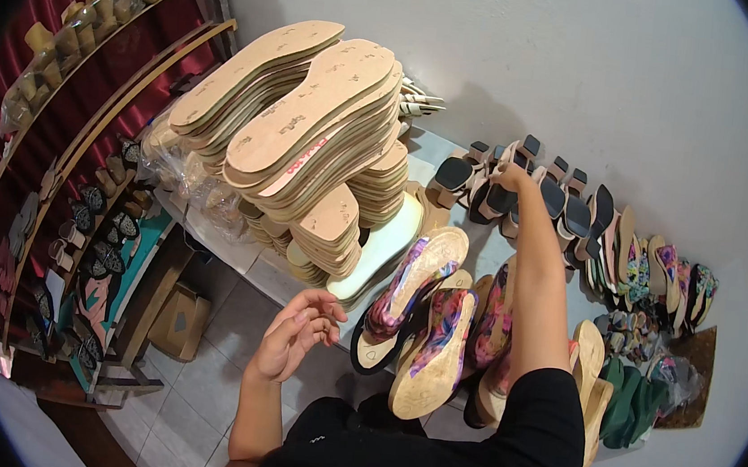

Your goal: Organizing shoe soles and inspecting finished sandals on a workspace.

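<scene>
My right hand (512,177) reaches far forward to a row of black and beige block-heel sandals (566,202) standing against the white wall, and its fingers close on the top of one sandal (496,198). My left hand (297,334) hovers low with loosely curled fingers and nothing in it, just in front of tall stacks of tan insoles (312,128). Between my arms lie several wedge sandals with floral fabric sides (425,315), soles turned up.
A white table (229,242) carries the stacks. Colourful sandals (662,279) and green soles (633,398) lie at the right. At the left stands a wooden rack (90,233) with decorated straps, a cardboard box (178,321) beside it on the tiled floor.
</scene>
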Demonstrator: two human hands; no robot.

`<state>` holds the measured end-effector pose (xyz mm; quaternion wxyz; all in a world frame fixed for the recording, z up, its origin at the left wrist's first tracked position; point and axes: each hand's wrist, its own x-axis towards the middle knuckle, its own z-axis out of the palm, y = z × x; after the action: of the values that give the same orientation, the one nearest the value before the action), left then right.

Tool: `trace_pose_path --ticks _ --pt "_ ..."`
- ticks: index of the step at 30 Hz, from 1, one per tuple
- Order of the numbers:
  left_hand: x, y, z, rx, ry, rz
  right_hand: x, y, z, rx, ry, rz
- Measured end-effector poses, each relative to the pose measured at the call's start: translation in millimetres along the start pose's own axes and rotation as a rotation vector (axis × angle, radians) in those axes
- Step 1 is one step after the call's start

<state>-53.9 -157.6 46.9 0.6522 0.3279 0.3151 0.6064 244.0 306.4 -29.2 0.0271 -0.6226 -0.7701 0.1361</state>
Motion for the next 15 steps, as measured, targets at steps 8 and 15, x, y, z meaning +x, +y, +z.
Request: trace_pose_path --ticks 8,15 --pt "-4 8 -26 0.091 -0.135 -0.027 -120 -57 -92 0.025 -0.081 -0.138" --pt "-4 11 -30 0.101 -0.202 -0.008 -208 -89 -121 -0.069 -0.180 -0.156"
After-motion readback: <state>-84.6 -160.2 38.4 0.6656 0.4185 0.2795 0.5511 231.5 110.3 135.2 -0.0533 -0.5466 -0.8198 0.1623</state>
